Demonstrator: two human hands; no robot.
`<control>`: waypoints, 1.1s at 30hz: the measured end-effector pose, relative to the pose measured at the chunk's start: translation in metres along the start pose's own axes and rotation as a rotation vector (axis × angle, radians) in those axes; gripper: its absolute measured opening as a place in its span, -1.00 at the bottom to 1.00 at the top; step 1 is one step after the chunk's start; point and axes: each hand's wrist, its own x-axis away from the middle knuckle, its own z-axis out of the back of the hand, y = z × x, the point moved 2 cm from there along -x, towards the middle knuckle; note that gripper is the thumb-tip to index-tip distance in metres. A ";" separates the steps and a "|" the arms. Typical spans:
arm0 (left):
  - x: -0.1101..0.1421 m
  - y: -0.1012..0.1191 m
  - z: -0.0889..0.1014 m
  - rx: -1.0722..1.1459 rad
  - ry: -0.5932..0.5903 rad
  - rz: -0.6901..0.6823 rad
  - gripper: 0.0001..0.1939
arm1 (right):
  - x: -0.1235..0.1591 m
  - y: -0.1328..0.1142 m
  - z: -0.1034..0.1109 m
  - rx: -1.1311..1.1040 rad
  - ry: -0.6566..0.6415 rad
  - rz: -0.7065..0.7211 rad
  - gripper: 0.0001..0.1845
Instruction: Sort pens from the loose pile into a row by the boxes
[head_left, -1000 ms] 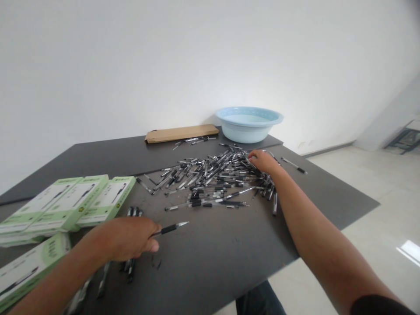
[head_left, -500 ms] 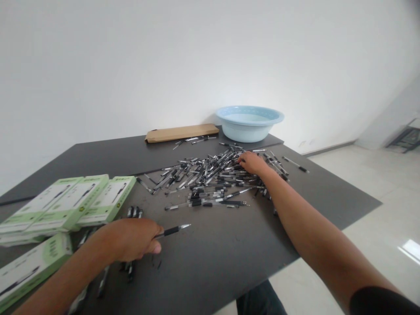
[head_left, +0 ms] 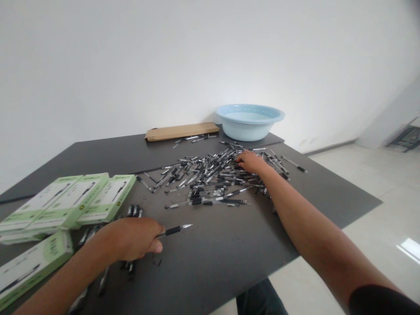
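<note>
My left hand [head_left: 138, 238] is closed around a gel pen [head_left: 173, 230], whose dark grip and clear pointed tip stick out to the right, over the dark table. Beneath and behind that hand lie several more pens [head_left: 131, 267], partly covered by it. At the far side, my right hand [head_left: 251, 162] rests on a large heap of clear pens with black grips [head_left: 210, 168]. Its fingers are curled down into the heap, and their tips are partly hidden among the pens, so what they hold does not show.
Green-and-white pen boxes [head_left: 65, 201] are stacked at the left, with another box [head_left: 36, 267] in front. Behind the heap are a flat brown cardboard piece [head_left: 182, 131] and a light blue basin [head_left: 249, 124]. A lone pen [head_left: 294, 164] lies right of the heap, near the table edge.
Both hands stay nearly where they were. The left hand and its pen have shifted very slightly to the right; the right hand has moved a touch left within the heap.
</note>
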 end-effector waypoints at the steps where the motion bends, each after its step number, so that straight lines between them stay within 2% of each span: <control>1: 0.000 0.000 0.000 -0.001 0.007 -0.005 -0.78 | 0.000 0.000 0.000 -0.004 0.001 0.003 -0.72; 8: 0.004 0.000 -0.001 0.023 0.042 -0.028 -0.74 | 0.001 -0.005 -0.002 -0.072 0.075 0.031 -0.82; 12: 0.004 0.001 0.000 0.023 0.022 -0.017 -0.76 | 0.002 -0.008 0.005 -0.175 0.180 0.093 -0.86; 19: 0.004 0.002 0.000 0.025 0.048 -0.021 -0.75 | 0.005 -0.012 0.023 -0.474 0.468 0.143 -0.71; 21: 0.004 0.002 0.000 0.010 0.036 -0.008 -0.74 | 0.005 -0.014 0.024 -0.706 0.506 0.129 -0.72; 24: 0.004 0.002 0.000 -0.003 0.021 -0.003 -0.74 | 0.006 -0.016 0.024 -1.303 0.482 0.099 -0.82; 26: 0.003 0.001 -0.001 0.005 0.009 -0.015 -0.75 | 0.008 -0.018 0.026 -1.508 0.434 0.094 -0.83; 28: 0.002 0.000 -0.003 0.014 0.013 -0.026 -0.73 | 0.010 -0.020 0.029 -1.513 0.400 0.103 -0.81; 33: 0.000 -0.001 -0.004 -0.007 0.009 -0.015 -0.76 | 0.009 -0.027 0.029 -1.361 0.316 0.101 -0.68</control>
